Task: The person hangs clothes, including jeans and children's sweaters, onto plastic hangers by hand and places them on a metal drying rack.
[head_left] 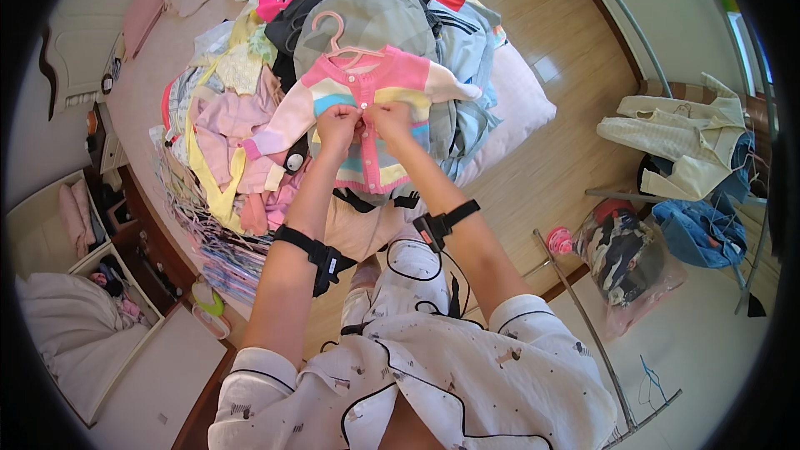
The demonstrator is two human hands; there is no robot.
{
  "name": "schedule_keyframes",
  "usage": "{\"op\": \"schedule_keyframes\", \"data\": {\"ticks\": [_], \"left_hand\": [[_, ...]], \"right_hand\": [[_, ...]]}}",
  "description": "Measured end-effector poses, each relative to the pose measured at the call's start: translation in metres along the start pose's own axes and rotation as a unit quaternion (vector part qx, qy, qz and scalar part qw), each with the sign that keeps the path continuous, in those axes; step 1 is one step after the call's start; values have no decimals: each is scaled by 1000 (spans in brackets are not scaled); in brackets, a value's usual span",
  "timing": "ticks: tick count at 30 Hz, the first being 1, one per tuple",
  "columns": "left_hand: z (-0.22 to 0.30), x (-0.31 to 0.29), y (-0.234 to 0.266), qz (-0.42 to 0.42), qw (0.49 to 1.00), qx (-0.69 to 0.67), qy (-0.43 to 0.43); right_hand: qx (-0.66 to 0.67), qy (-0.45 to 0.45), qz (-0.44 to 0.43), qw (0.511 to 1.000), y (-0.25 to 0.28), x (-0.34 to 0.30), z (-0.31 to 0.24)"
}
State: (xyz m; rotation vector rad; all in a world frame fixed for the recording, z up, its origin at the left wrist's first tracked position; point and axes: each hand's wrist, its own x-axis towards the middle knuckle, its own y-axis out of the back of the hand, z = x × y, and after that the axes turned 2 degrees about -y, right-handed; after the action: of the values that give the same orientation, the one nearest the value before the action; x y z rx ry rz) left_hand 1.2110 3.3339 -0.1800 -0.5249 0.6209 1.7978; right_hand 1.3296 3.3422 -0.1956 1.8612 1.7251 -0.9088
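A small striped cardigan (346, 87) in pink, white, yellow and blue lies spread on top of a pile of clothes. Its neck is on a pink hanger (328, 25), whose hook points away from me. My left hand (339, 127) and my right hand (388, 120) meet at the cardigan's pink front band, fingers pinched on its two edges near a button. Buttons show above and below my fingers. The button between my fingertips is mostly hidden.
Heaped clothes (237, 108) lie to the left on the bed, with many hangers (200, 233) along its near left edge. A white pillow (521, 108) sits at right. A metal rack (583, 317) with garments and a bagged bundle (621, 258) stand further right.
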Motion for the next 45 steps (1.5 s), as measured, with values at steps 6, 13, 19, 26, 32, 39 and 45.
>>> {"op": "schedule_keyframes", "data": {"ticks": [6,13,19,26,32,39,45], "left_hand": [[-21,17,21,41,971,170,-166],[-13,-10,30,31,953,209,-216],[33,-54,46,208,805,367,-417],[87,-105,114,62,751,384,-534],[114,-192,143,-15,826,270,-494],[151,-275,176,-49,744,240,-621],[153,-300,191,-74,732,179,-654]], "right_hand": [[-318,536,252,741,65,-11,-80],[-488,341,37,802,88,9,-94],[-352,437,-9,828,113,-51,-93],[-294,453,-18,841,133,-158,-96],[-410,508,15,758,125,-259,-103],[-401,568,94,712,107,-365,-105],[-411,593,135,679,108,-439,-102]]}}
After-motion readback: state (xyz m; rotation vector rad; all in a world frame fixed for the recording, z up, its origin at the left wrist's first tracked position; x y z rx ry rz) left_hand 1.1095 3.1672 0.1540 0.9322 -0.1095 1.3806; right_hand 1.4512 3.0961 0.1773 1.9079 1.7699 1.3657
